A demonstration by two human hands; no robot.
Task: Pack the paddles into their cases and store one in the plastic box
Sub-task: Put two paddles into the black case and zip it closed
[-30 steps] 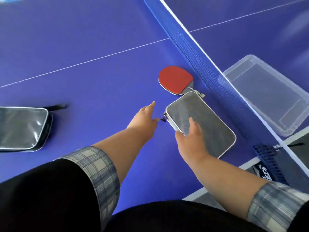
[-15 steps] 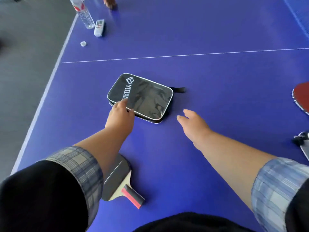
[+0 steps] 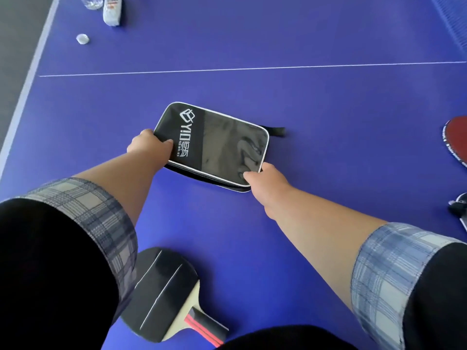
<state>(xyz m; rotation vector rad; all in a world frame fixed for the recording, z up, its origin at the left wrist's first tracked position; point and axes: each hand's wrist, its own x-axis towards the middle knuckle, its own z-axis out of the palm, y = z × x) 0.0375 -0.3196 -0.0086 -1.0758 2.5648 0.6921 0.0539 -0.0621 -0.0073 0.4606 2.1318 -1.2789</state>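
A black paddle case [image 3: 217, 145] with white piping and a white logo lies flat on the blue table [image 3: 328, 122]. My left hand [image 3: 149, 147] grips its left end, thumb on top. My right hand [image 3: 265, 178] pinches its near right corner. A black-faced paddle [image 3: 161, 291] with a red and black handle lies near me, partly under my left sleeve. The edge of a red paddle [image 3: 457, 140] shows at the right border. A corner of the second case [image 3: 461, 205] peeks in lower right. The plastic box is out of view.
At the far left corner stand a clear bottle [image 3: 91, 2], a small white device [image 3: 111, 11] and a loose bottle cap [image 3: 82, 39]. The table's left edge [image 3: 27, 79] drops to grey floor. The net [image 3: 454, 26] crosses the top right corner.
My view swung left from the grey case by the net to the black case. Both hands moved onto it; the right hand, open half a second ago, now pinches its corner.
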